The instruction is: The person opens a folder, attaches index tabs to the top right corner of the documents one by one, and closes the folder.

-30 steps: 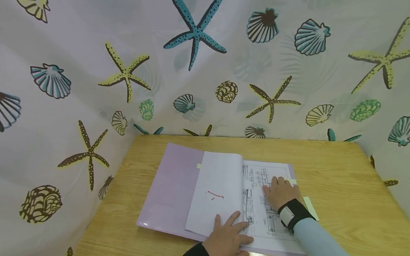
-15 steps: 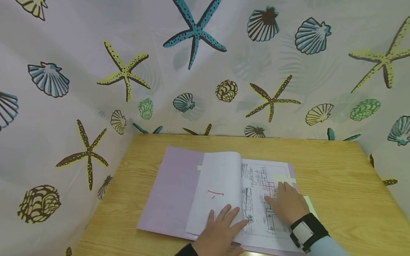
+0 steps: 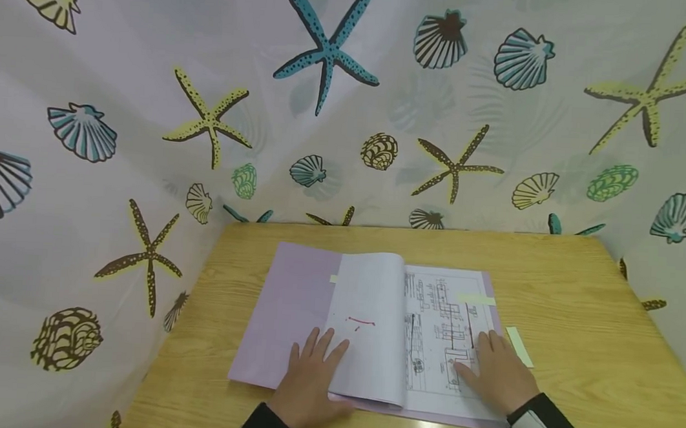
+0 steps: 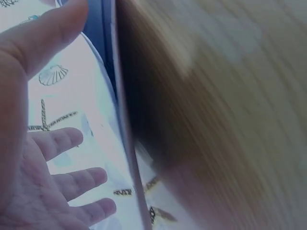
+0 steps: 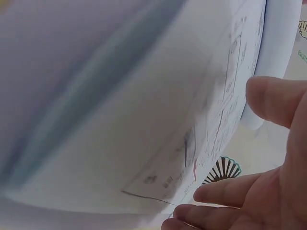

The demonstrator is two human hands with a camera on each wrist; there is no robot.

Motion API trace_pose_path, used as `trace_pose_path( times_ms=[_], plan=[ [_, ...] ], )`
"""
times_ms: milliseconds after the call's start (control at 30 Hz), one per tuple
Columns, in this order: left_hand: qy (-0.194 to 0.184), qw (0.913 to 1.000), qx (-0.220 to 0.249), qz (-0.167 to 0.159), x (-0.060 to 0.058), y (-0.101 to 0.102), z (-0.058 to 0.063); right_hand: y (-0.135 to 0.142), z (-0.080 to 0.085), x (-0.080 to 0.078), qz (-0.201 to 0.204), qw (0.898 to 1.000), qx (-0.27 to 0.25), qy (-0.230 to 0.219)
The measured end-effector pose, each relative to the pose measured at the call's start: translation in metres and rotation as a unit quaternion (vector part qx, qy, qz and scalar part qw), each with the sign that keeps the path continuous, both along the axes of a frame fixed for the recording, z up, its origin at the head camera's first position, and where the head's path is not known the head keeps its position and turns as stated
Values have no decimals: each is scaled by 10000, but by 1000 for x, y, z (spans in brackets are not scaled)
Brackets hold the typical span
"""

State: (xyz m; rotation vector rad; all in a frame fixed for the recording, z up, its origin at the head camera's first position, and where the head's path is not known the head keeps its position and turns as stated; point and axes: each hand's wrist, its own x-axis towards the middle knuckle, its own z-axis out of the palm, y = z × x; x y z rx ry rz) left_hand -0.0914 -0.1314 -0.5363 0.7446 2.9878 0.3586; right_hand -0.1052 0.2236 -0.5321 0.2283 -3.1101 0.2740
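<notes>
A pale purple folder lies open on the table. Its turned white sheet bears red marks, and the right page carries black line drawings. A pale yellow-green strip lies across that page's upper right edge. My left hand spreads its fingers over the folder's lower edge and the turned sheet's lower left part, gripping nothing. In the left wrist view, its fingers are extended and apart. My right hand rests with extended fingers on the drawing page's lower right part, partly covering it.
The wooden table extends around the folder. Another pale yellow-green strip is beside the folder's right edge, close to my right hand. A curtain printed with shells and starfish hangs behind and at the sides.
My left hand has slid left, from near the fold to the turned sheet's lower left. My right hand has drawn back toward me, uncovering the strip and more of the drawings.
</notes>
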Motion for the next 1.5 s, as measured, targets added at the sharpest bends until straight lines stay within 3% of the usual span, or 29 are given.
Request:
trace_pose_path(
  times_ms=[167, 500, 800, 1500],
  plan=[
    [-8, 9999, 4, 102, 5, -12, -8, 2, -5, 12, 118, 9998, -77, -153],
    [147, 9994, 201, 247, 15, -25, -7, 4, -9, 20, 163, 9996, -91, -214],
    [245, 9990, 161, 326, 17, -27, -14, 3, -12, 23, 191, 9996, -112, -159],
    [172, 9992, 192, 299, 17, -24, -10, 3, -12, 21, 352, 9994, 52, 31]
  ],
)
